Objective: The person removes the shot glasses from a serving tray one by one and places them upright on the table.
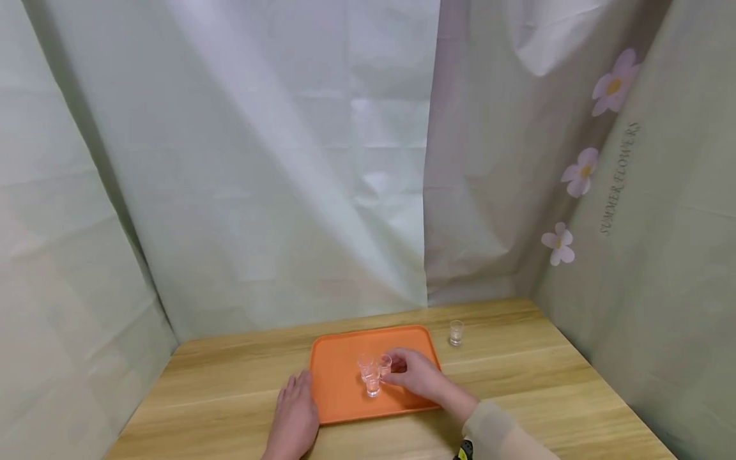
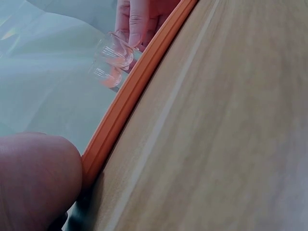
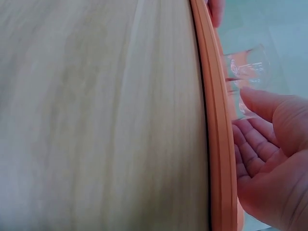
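On an orange tray (image 1: 339,399) stand three small clear shot glasses close together. One is the front glass (image 1: 373,386), another the back-left glass (image 1: 365,364). My right hand (image 1: 418,374) pinches the right-hand shot glass (image 1: 386,364) between thumb and fingers, beside the other two. In the right wrist view the thumb (image 3: 262,102) lies against a glass, partly hiding it. My left hand (image 1: 294,412) rests at the tray's left edge with its fingers extended, touching the rim. Its near part (image 2: 38,178) shows against the rim in the left wrist view.
Another shot glass (image 1: 456,333) stands on the wooden table (image 1: 517,383), beyond the tray's right back corner. Pale curtains (image 1: 287,191) enclose the table at the back and sides; the right one (image 1: 650,255) bears printed flowers.
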Motion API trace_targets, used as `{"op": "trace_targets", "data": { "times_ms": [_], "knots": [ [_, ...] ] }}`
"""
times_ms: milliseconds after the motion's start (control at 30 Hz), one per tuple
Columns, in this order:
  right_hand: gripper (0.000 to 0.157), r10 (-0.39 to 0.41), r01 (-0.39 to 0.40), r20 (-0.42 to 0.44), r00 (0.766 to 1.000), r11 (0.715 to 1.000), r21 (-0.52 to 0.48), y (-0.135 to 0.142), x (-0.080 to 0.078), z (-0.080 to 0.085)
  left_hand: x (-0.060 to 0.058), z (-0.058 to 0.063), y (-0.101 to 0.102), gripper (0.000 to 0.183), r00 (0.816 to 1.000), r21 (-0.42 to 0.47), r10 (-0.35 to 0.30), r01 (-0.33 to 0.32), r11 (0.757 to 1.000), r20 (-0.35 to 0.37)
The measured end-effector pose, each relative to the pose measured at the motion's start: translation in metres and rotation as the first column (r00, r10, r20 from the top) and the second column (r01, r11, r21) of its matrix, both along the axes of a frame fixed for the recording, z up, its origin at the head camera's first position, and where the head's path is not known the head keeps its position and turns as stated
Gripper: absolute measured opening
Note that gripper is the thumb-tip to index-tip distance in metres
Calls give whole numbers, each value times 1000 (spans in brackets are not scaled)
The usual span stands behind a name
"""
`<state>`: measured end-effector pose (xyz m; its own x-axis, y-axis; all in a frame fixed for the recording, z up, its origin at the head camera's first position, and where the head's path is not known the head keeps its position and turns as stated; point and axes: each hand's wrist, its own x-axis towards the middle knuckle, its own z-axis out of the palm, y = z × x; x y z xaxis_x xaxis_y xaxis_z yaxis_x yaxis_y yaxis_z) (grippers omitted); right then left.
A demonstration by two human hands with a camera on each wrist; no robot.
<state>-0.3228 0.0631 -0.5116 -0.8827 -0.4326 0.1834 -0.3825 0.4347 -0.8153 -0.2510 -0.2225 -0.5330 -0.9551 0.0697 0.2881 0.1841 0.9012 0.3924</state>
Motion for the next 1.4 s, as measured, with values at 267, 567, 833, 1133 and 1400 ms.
{"op": "trace_targets", "data": {
  "times_ms": [267, 567, 833, 1133, 1400],
  "knots": [
    [27, -32, 33, -43, 999, 999, 22, 2, 0, 1, -2, -1, 3, 51, 1000, 8, 0, 0, 1000, -13],
    [21, -51, 52, -38, 998, 998, 40, 2, 1, 1, -3, -5, 3, 50, 999, 8, 1, -1, 1000, -38],
    [22, -71, 71, -43, 997, 997, 0, 4, 4, 3, -3, -7, 3, 51, 1000, 33, 12, -11, 999, -6],
    [19, -80, 80, -8, 997, 996, -46, 15, 7, 11, -2, -5, 2, 51, 1000, 29, 18, -18, 999, -6],
    [22, -125, 124, -30, 992, 992, -26, 35, 11, 18, -2, -6, 0, 51, 1000, 14, 13, -12, 1000, -27]
  ]
}}
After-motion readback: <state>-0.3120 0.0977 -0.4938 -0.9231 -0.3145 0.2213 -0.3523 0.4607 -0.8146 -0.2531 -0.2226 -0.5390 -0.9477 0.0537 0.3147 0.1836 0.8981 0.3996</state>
